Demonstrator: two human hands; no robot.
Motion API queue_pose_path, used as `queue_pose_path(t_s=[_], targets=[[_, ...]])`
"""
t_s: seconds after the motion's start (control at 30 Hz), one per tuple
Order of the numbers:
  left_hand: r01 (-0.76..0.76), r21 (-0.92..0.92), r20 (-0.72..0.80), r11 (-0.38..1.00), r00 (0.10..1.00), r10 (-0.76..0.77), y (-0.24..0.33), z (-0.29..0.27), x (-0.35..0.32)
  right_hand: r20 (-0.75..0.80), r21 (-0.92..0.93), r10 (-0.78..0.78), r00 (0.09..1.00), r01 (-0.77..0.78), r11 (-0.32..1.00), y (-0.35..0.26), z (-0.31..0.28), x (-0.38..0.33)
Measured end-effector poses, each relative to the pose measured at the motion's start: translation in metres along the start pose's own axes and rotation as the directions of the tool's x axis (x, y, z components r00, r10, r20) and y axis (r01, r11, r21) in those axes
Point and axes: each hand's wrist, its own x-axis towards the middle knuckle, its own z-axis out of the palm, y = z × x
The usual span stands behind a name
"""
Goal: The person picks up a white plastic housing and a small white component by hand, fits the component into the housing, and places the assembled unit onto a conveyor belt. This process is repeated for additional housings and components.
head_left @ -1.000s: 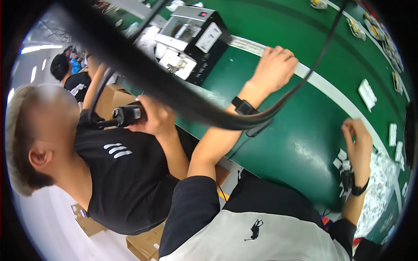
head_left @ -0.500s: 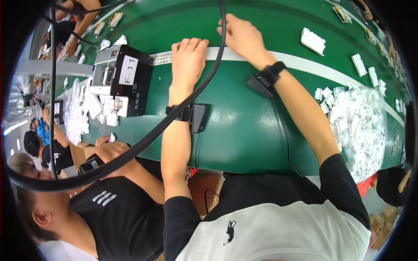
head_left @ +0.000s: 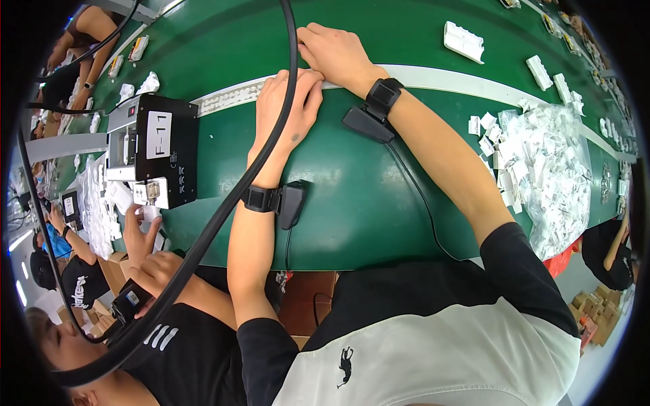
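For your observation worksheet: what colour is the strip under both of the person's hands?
White, a pale strip running across the green table; the head view shows it best.

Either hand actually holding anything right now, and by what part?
Cannot tell a grip. Both the left hand and right hand lie fingers-down on the white strip along the green table; anything under the fingers is hidden.

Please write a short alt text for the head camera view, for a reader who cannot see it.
Both the left hand and the right hand rest side by side on a white strip running along a green table. A black box device stands to the left, and a pile of small white parts lies to the right.
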Motion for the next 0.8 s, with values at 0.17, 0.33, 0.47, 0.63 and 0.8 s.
queue_pose_path(t_s=[0.17, 0.33, 0.47, 0.63, 0.8], targets=[[0.004, -0.016, 0.012, 1.000, 1.000, -0.003, 0.002, 0.001, 0.002, 0.026, -0.001, 0.049, 0.998, -0.049, 0.999, 0.002, 0.001, 0.004], [0.057, -0.147, 0.074, 0.987, 0.996, -0.047, 0.011, -0.002, 0.002, -0.009, 0.028, 0.102, 0.995, -0.101, 0.994, 0.001, 0.002, 0.005], [0.005, -0.197, 0.072, 0.980, 0.997, 0.010, 0.014, -0.002, 0.004, -0.020, 0.009, 0.184, 0.983, -0.184, 0.983, 0.001, 0.002, 0.006], [0.013, -0.211, 0.110, 0.977, 0.994, 0.010, 0.020, -0.001, 0.002, 0.019, 0.014, 0.293, 0.956, -0.294, 0.956, 0.000, -0.001, 0.003], [0.169, -0.377, 0.208, 0.911, 0.974, -0.094, 0.023, -0.002, 0.004, 0.028, 0.034, 0.292, 0.956, -0.293, 0.956, 0.002, -0.002, 0.004]])
